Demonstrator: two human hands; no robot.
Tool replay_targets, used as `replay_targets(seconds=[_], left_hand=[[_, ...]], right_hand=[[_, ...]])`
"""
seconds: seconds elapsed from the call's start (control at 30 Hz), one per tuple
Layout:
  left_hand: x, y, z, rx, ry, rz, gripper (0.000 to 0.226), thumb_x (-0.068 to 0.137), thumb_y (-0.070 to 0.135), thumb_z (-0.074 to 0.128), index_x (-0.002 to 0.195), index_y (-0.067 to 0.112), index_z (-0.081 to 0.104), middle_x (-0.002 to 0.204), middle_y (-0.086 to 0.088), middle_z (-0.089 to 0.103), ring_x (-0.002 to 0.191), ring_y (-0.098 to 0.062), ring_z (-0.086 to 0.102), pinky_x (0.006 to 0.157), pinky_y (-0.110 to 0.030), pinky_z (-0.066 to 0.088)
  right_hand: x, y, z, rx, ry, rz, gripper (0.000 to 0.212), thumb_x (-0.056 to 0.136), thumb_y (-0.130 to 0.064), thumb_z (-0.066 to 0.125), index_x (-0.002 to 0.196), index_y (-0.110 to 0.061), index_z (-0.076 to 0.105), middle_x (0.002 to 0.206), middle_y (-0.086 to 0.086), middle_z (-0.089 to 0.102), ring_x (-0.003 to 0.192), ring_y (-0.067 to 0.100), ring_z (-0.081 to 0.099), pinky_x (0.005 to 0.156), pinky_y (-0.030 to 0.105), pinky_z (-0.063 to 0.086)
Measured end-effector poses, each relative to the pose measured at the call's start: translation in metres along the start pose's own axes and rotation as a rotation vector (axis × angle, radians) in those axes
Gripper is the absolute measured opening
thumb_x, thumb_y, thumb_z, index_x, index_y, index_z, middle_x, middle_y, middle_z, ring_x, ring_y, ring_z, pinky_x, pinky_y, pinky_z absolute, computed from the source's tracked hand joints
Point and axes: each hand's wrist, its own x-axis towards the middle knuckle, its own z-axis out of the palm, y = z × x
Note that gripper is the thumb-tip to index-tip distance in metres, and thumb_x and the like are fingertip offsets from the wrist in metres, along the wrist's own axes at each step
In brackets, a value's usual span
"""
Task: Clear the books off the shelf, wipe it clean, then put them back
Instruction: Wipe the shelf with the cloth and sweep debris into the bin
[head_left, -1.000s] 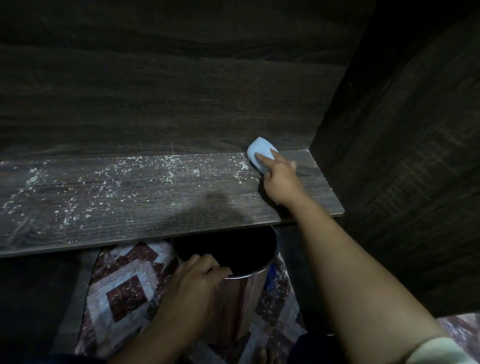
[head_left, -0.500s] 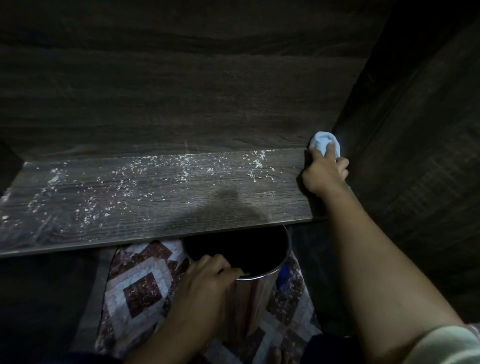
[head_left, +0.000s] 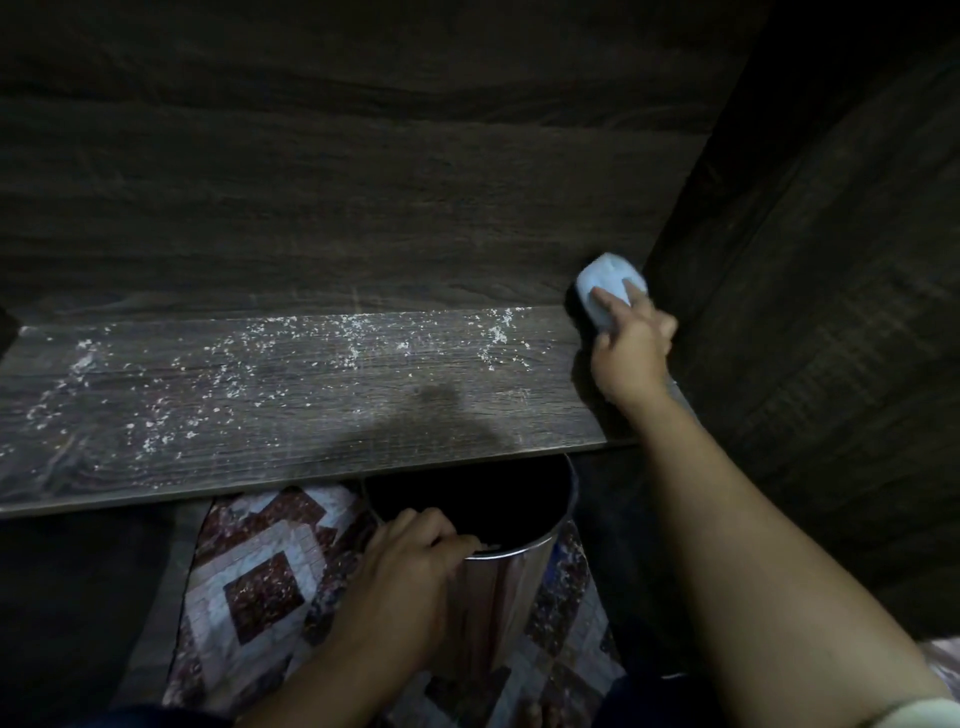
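Since no books stand on it, shelf lies bare but strewn with white crumbs. Pale blue cloth: back right corner, pressed flat under straight fingers of my right hand, likely to begin a sweep. Metal bin: below front edge, rim gripped by my left hand, to catch debris.
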Motion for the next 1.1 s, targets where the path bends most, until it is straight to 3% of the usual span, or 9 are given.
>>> replay_targets(seconds=[0.07, 0.17, 0.3, 0.43, 0.7, 0.8, 0.93, 1.0, 1.1], left_hand=[[0.001, 0.001, 0.000, 0.001, -0.006, 0.001, 0.042, 0.069, 0.023, 0.044, 0.099, 0.028, 0.072, 0.084, 0.011, 0.053, 0.075, -0.013, 0.050, 0.066, -0.024, 0.035], [0.002, 0.000, 0.001, -0.002, -0.013, 0.010, 0.043, 0.069, 0.022, 0.043, 0.099, 0.027, 0.073, 0.084, 0.011, 0.053, 0.074, -0.014, 0.051, 0.066, -0.024, 0.033], [0.005, 0.001, 0.003, -0.015, -0.006, 0.014, 0.042, 0.069, 0.021, 0.042, 0.097, 0.026, 0.074, 0.082, 0.012, 0.053, 0.072, -0.013, 0.051, 0.065, -0.021, 0.031], [0.005, 0.003, 0.006, -0.013, -0.023, 0.028, 0.041, 0.070, 0.023, 0.044, 0.099, 0.029, 0.073, 0.082, 0.012, 0.052, 0.073, -0.010, 0.048, 0.066, -0.020, 0.030], [0.005, 0.000, 0.016, -0.013, -0.022, 0.040, 0.039, 0.069, 0.021, 0.046, 0.098, 0.028, 0.071, 0.084, 0.011, 0.051, 0.074, -0.011, 0.047, 0.065, -0.024, 0.033], [0.007, 0.003, 0.016, -0.004, -0.027, 0.039, 0.040, 0.066, 0.017, 0.051, 0.098, 0.029, 0.072, 0.084, 0.012, 0.052, 0.074, -0.011, 0.047, 0.065, -0.022, 0.031], [0.007, 0.002, 0.016, -0.004, -0.025, 0.028, 0.044, 0.068, 0.018, 0.046, 0.101, 0.029, 0.073, 0.085, 0.012, 0.051, 0.076, -0.011, 0.048, 0.067, -0.020, 0.031], [0.007, 0.002, 0.015, -0.019, -0.022, 0.027, 0.045, 0.068, 0.022, 0.042, 0.100, 0.028, 0.073, 0.084, 0.011, 0.052, 0.075, -0.012, 0.048, 0.066, -0.022, 0.032], [0.007, 0.001, 0.014, -0.023, -0.017, 0.029, 0.043, 0.068, 0.023, 0.042, 0.097, 0.027, 0.073, 0.083, 0.010, 0.054, 0.075, -0.012, 0.047, 0.064, -0.022, 0.031]], right_hand=[[0.000, 0.012, -0.009, -0.326, 0.137, -0.168, 0.059, 0.083, 0.005, 0.047, 0.135, -0.022, 0.053, 0.156, 0.005, 0.028, 0.123, 0.039, 0.032, 0.099, 0.045, 0.029], [0.002, 0.028, -0.012, -0.509, 0.062, -0.133, 0.050, 0.093, -0.004, 0.045, 0.140, -0.021, 0.047, 0.158, 0.006, 0.019, 0.126, 0.038, 0.028, 0.099, 0.047, 0.027], [0.004, 0.026, -0.003, -0.493, -0.164, 0.037, 0.065, 0.090, -0.004, 0.043, 0.149, -0.031, 0.031, 0.161, 0.005, -0.003, 0.130, 0.034, 0.020, 0.107, 0.043, 0.023], [0.011, -0.003, 0.010, -0.329, -0.222, 0.295, 0.072, 0.089, -0.002, 0.043, 0.149, -0.035, 0.025, 0.160, 0.004, -0.012, 0.137, 0.036, 0.012, 0.112, 0.049, 0.019], [0.000, -0.027, 0.036, -0.134, -0.239, 0.040, 0.050, 0.090, 0.000, 0.048, 0.125, -0.034, 0.060, 0.154, 0.006, 0.025, 0.121, 0.035, 0.029, 0.101, 0.037, 0.026], [-0.009, -0.025, 0.033, -0.108, -0.147, -0.006, 0.050, 0.090, -0.006, 0.050, 0.134, -0.028, 0.052, 0.153, 0.002, 0.030, 0.126, 0.033, 0.028, 0.103, 0.040, 0.025], [-0.008, -0.002, 0.029, -0.253, -0.114, 0.067, 0.060, 0.094, -0.022, 0.048, 0.147, -0.039, 0.027, 0.159, 0.002, 0.019, 0.139, 0.033, 0.021, 0.106, 0.052, 0.023], [-0.001, 0.004, 0.027, -0.118, -0.133, 0.002, 0.060, 0.092, -0.008, 0.049, 0.147, -0.028, 0.037, 0.155, 0.009, 0.029, 0.140, 0.031, 0.029, 0.112, 0.043, 0.027], [0.012, 0.008, 0.008, 0.051, 0.007, -0.013, 0.053, 0.090, 0.004, 0.048, 0.139, -0.016, 0.051, 0.150, 0.014, 0.039, 0.137, 0.028, 0.038, 0.113, 0.024, 0.022]])
